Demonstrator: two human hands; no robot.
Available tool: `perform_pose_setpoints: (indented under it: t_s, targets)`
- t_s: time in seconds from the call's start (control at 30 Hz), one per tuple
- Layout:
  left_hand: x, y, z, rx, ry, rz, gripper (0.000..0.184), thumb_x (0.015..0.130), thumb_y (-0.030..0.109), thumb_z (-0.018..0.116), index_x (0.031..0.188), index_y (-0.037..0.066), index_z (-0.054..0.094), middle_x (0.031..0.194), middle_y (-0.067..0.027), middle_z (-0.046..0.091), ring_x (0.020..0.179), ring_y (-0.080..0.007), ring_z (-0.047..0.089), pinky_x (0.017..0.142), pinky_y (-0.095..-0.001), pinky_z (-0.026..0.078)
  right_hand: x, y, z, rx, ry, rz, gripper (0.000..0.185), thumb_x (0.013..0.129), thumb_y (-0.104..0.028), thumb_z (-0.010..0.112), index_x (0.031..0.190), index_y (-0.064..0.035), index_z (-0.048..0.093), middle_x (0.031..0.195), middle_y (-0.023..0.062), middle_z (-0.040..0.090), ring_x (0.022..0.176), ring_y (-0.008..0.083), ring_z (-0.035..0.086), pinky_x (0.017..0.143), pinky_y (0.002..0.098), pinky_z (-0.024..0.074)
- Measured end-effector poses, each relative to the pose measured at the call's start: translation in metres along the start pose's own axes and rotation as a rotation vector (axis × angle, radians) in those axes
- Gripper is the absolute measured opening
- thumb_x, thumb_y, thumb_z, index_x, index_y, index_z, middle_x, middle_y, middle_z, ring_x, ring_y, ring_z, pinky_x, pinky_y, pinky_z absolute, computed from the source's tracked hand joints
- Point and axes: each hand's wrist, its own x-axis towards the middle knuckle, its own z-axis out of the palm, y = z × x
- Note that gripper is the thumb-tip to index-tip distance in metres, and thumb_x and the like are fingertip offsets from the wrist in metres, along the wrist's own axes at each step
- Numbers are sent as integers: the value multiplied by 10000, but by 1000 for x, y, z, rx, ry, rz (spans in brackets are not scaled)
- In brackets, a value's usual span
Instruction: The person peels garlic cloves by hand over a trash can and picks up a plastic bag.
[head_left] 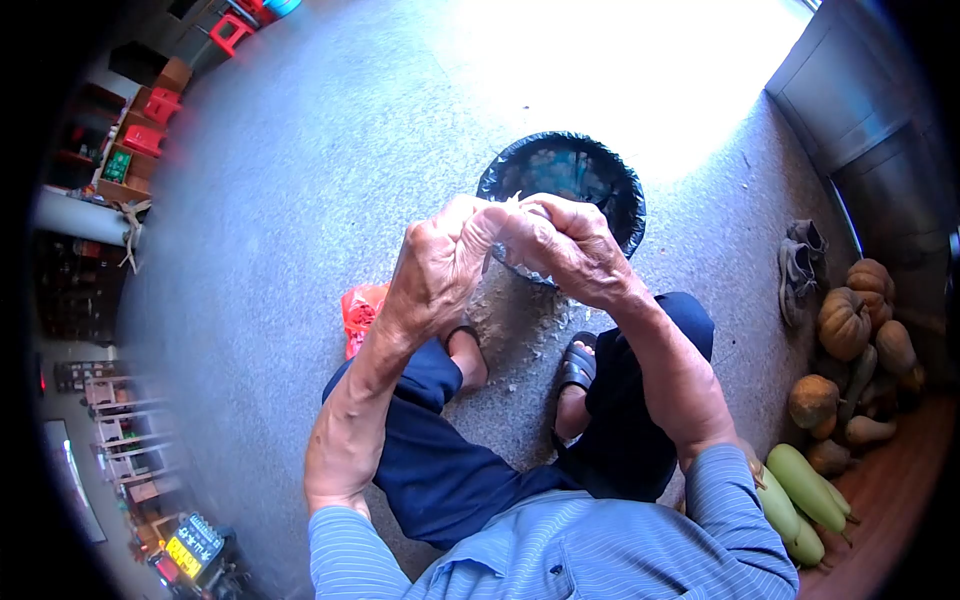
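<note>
Pale scrap (516, 199) between curled hands (445, 245) (572, 247)

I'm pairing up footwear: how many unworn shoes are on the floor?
2. The near shoe lies beside the pumpkins; the far shoe is right next to it, farther from the person. Any others may be hidden.

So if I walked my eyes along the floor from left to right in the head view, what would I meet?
A red stool at the top, then a red plastic bag → a bin with a black liner → a pair of shoes → ribbed pumpkins.
</note>
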Motion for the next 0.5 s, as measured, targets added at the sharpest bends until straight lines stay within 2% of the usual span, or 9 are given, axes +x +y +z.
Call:
perform_pose_setpoints:
  t_s: [0.1, 0.2, 0.27, 0.37, 0.43, 0.5]
  targets:
    - [2, 7, -3, -142, -76, -142, 371, 993, 368, 507, 915, 18, 606, 624, 23, 505, 551, -49, 441, 497, -226, 372, 1, -5, 0, 13, -45, 47, 291, 951, -285, 602, 834, -20, 622, 707, -27, 555, 682, 50, 509, 602, 229, 432]
    - [2, 5, -13, -202, -202, -211, 467, 965, 479, 500, 920, 26, 602, 619, 24, 500, 535, -44, 429, 479, -218, 350, 2, -5, 0, -19, -95, 31, 325, 947, -320, 606, 831, -18, 637, 707, -36, 543, 685, 45, 493, 603, 233, 419]
    - [2, 8, -17, -298, -300, -249, 545, 942, 564, 475, 905, 36, 602, 604, 27, 489, 503, -39, 413, 443, -209, 322, 3, -10, -6, -39, -160, 96, 348, 944, -343, 604, 833, -16, 641, 705, -36, 544, 681, 45, 489, 602, 238, 416]
    - [2, 15, -20, -340, -354, -359, 557, 935, 584, 467, 869, 48, 604, 592, 23, 480, 476, -40, 398, 413, -211, 307, 4, -10, -11, 20, -226, 186, 341, 938, -347, 613, 857, -19, 651, 695, -29, 555, 653, 46, 491, 576, 232, 406]
    - [3, 15, -21, -342, -354, -351, 543, 942, 569, 474, 827, 54, 604, 585, 19, 477, 466, -40, 390, 399, -214, 302, 4, -5, -12, 66, -237, 201, 285, 940, -302, 631, 882, -24, 657, 682, -20, 570, 620, 37, 502, 529, 213, 392]
    - [4, 8, -20, -330, -368, -331, 537, 947, 558, 476, 818, 53, 606, 583, 17, 476, 470, -39, 392, 401, -215, 305, 6, -7, -10, 30, -236, 211, 302, 926, -321, 647, 882, -24, 668, 677, -17, 587, 611, 37, 517, 527, 210, 394]
